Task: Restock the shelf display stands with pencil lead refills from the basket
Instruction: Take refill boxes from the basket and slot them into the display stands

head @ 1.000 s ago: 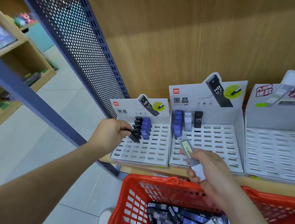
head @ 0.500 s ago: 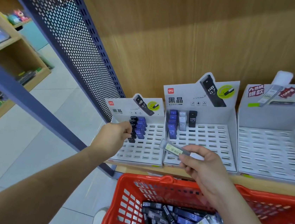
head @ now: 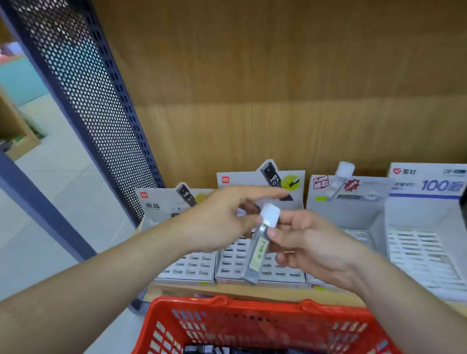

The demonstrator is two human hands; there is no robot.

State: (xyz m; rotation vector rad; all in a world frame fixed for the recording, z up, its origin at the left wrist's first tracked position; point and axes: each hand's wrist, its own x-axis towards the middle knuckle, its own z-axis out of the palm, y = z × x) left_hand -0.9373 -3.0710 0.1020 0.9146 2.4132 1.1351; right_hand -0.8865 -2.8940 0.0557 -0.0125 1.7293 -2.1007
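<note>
Left hand [head: 221, 219] has come off the white slotted cardboard display stands [head: 245, 268] to meet the right hand [head: 311, 249] – both now above the red plastic lattice basket [head: 240, 308]. Right fingers pinch the slim clear plastic lead refill tube [head: 258, 252] just under its white square cap [head: 270, 214]; tube hangs tilted above the basket, cap up. Left thumb sits by the cap – touching or not, cannot tell. Tube likely light, rigid, slick, with brittle leads inside; best pinched on its flat sides near the cap
</note>
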